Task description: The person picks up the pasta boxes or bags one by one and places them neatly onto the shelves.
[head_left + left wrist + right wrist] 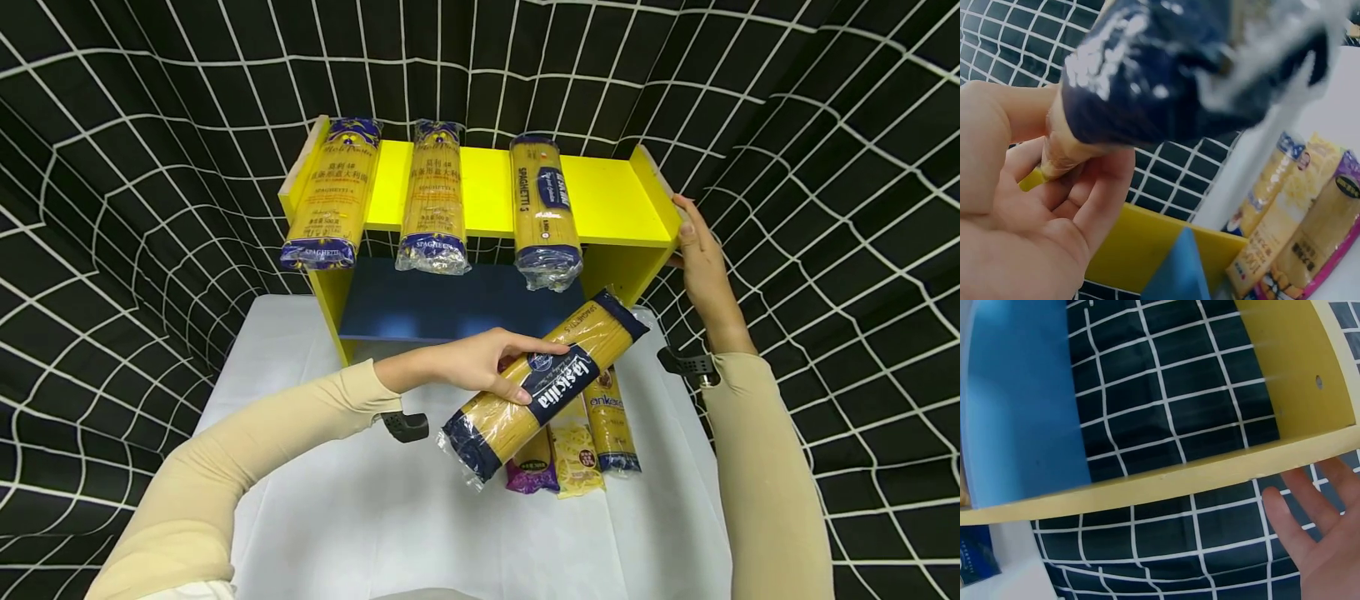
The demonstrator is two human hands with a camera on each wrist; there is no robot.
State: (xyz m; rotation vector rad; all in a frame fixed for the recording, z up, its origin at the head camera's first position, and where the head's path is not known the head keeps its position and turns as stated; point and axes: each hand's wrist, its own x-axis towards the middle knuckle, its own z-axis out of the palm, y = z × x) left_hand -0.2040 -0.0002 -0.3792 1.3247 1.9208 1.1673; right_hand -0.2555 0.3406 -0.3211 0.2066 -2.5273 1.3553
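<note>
My left hand [480, 360] grips a navy-labelled pack of spaghetti [561, 383] around its middle, thumb and fingers lying across the front. The pack slants in front of the yellow shelf [486, 187], its upper end to the right. In the left wrist view, the hand curls round the pack, whose dark blue end [1141, 81] fills the top. My right hand [703, 267] touches the outside of the shelf's right side panel, near the top. The right wrist view shows its fingers [1310, 500] extended along the panel's edge.
On the shelf top lie a left spaghetti pack [335, 196], a middle one [433, 196] and a right one [543, 196]. Below is a blue board [450, 292]. Partly behind the held pack, a purple-ended pack [534, 467], a pale yellow pack [576, 454] and a blue-ended pack [617, 425] lie on the white table [337, 517].
</note>
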